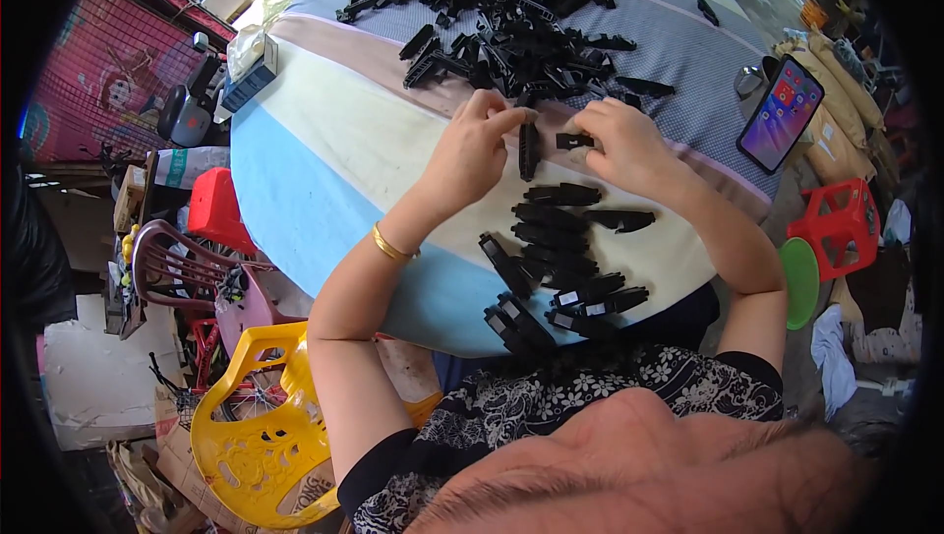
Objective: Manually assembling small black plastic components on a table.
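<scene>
Fingers of left hand [479, 146] pinched together on a long black plastic strip [528, 149], held upright at twelve o'clock of the near pile. Fingers of right hand [618, 144] clamped on one small black clip [573, 140], just at three o'clock of the strip. Roughly a dozen finished black pieces [560, 264] stacked at six o'clock of both hands, on the striped tablecloth [334, 131]. One big heap of loose black parts [511, 13] at twelve o'clock, uncountable. One lit phone [781, 112] at three o'clock. One gold bangle [390, 244] on left wrist. One yellow chair [258, 431] at eight o'clock.
</scene>
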`<state>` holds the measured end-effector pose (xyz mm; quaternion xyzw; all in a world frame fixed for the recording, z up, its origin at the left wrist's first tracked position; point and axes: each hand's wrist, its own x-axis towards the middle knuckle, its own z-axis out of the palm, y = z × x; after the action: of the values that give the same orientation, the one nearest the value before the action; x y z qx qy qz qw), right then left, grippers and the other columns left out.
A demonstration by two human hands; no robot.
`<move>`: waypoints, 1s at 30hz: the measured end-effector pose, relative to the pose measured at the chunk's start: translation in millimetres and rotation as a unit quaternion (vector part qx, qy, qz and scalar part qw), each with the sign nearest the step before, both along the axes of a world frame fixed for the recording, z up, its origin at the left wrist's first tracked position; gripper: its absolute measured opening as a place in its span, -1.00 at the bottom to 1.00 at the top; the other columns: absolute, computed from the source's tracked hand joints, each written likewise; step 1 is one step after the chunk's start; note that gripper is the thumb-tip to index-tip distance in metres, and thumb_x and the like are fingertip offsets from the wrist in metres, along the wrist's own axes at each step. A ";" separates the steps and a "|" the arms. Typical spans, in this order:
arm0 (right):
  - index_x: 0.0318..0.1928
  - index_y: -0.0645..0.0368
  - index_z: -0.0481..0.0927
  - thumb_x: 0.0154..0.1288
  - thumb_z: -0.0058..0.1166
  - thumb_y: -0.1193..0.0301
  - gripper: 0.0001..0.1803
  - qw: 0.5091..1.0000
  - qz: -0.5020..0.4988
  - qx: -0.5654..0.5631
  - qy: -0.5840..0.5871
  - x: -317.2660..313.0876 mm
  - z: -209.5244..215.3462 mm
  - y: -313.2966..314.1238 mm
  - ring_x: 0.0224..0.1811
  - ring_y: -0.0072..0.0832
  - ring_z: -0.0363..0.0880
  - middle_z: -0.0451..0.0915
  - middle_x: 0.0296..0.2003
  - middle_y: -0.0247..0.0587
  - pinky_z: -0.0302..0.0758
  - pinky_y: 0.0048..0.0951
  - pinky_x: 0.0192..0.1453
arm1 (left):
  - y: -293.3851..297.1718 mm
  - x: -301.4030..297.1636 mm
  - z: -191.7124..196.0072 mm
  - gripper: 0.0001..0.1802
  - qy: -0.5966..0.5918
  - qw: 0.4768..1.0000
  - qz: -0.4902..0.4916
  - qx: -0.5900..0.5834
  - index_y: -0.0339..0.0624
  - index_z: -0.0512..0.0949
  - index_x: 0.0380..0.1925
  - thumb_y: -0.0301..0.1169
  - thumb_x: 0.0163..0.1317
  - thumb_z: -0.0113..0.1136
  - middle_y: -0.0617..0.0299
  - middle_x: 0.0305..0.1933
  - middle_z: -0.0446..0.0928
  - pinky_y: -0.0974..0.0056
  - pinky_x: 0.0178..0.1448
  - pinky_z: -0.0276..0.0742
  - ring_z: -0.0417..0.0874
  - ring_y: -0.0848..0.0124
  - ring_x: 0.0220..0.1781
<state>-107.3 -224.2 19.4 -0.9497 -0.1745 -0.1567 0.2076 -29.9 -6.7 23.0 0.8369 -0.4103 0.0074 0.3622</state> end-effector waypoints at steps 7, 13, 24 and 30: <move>-0.24 0.26 0.60 -0.09 0.16 0.61 -0.71 0.993 -0.012 0.113 0.041 4.1 2.4 5.8 -0.49 -0.49 0.47 0.50 -0.46 -0.24 0.45 -0.51 -0.39 | -0.5 21.3 -8.7 -0.65 -0.220 0.964 -0.131 0.075 -0.11 0.53 -0.23 -0.61 -0.11 0.17 0.08 0.03 0.43 0.12 0.07 0.42 0.41 0.08 0.08; -0.33 0.29 0.62 -0.06 0.21 0.56 -0.80 0.981 0.013 0.181 0.068 2.6 1.5 4.0 -0.53 -0.48 0.47 0.50 -0.49 -0.23 0.44 -0.51 -0.40 | -9.5 -6.6 -18.7 -0.66 -0.049 0.996 -0.056 0.045 -0.24 0.37 -0.30 -0.52 -0.12 0.24 0.01 -0.29 0.47 0.09 -0.09 0.44 0.49 0.01 -0.18; -0.44 0.28 0.55 -0.19 0.03 0.63 -0.82 0.994 0.100 0.040 -0.023 9.3 -10.7 -14.1 -0.30 -0.21 0.44 0.49 -0.47 -0.18 0.42 -0.28 -0.27 | 2.4 -3.7 -26.9 -0.59 0.073 0.993 0.008 0.091 -0.30 0.49 -0.20 -0.41 -0.09 0.36 0.06 -0.27 0.49 0.23 -0.17 0.48 0.54 0.21 -0.28; -0.47 0.31 0.48 -0.21 0.03 0.65 -0.84 0.995 0.088 0.034 -0.039 5.0 7.5 -17.5 -0.35 -0.22 0.41 0.46 -0.48 -0.20 0.40 -0.29 -0.26 | 6.7 -17.3 -9.8 -0.69 0.079 0.996 -0.048 0.012 -0.36 0.54 -0.32 -0.43 -0.10 0.31 0.02 -0.37 0.51 0.22 -0.18 0.49 0.55 0.18 -0.33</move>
<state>-102.3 -241.6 26.9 -0.9163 -0.2596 -0.1808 0.2457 -47.2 0.0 13.3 0.8184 -0.4204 -0.0814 0.3832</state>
